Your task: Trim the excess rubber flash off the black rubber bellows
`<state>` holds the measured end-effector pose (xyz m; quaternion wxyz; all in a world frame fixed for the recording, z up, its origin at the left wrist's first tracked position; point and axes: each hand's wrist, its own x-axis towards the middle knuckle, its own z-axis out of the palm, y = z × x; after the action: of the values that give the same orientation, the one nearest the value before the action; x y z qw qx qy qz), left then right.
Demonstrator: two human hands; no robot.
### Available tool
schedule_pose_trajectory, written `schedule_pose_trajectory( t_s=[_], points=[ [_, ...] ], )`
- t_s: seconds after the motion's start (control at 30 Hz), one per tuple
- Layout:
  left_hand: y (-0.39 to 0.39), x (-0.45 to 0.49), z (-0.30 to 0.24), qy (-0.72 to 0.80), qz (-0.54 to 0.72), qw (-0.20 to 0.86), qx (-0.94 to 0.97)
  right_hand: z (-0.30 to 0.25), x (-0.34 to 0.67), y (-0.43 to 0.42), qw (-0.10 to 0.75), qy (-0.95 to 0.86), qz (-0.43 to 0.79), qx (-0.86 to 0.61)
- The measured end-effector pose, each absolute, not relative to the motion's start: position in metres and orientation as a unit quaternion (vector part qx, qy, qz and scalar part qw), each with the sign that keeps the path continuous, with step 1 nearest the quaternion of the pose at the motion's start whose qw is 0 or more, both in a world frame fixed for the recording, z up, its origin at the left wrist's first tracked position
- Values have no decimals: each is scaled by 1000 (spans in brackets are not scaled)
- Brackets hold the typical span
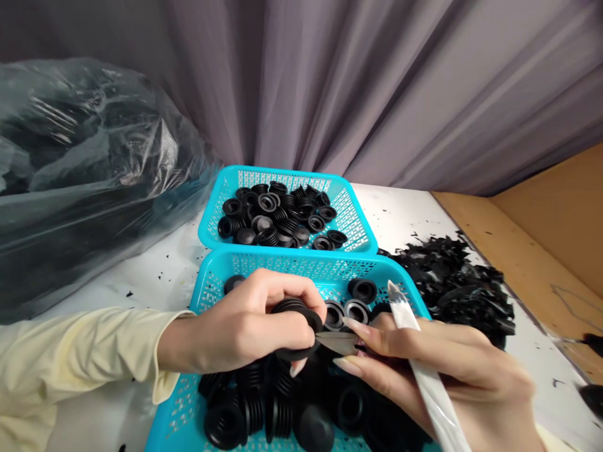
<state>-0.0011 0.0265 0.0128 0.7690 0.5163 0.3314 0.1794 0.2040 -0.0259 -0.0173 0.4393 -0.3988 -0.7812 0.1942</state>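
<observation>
My left hand (254,323) is closed around a black ribbed rubber bellows (292,307), held above the near basket with its open rim toward the right. Against that rim rests the point of a small metal blade (336,342), pinched between the thumb and fingers of my right hand (452,364). A white-wrapped tool (426,383) with a pointed grey tip also lies through the right hand, slanting up. Whether it joins the blade is hidden by the fingers. Under both hands, the near turquoise basket (207,282) holds many more black ribbed rubber pieces (311,427).
A second turquoise basket (360,220) of similar pieces stands just behind. Black rubber scraps (456,282) are heaped on the white table (391,210) at right, beside cardboard (551,207). A large clear plastic bag (94,163) fills the left; a grey curtain (320,81) hangs behind.
</observation>
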Motion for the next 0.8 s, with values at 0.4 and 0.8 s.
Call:
schedule_pose_trajectory(
  t_s=[0.4,0.8],
  points=[
    [27,-1,11,329,190,769,514,-14,202,-25,438,-778,194,-407],
    [26,0,14,332,198,776,498,-23,208,-25,521,-734,168,-401]
  ],
)
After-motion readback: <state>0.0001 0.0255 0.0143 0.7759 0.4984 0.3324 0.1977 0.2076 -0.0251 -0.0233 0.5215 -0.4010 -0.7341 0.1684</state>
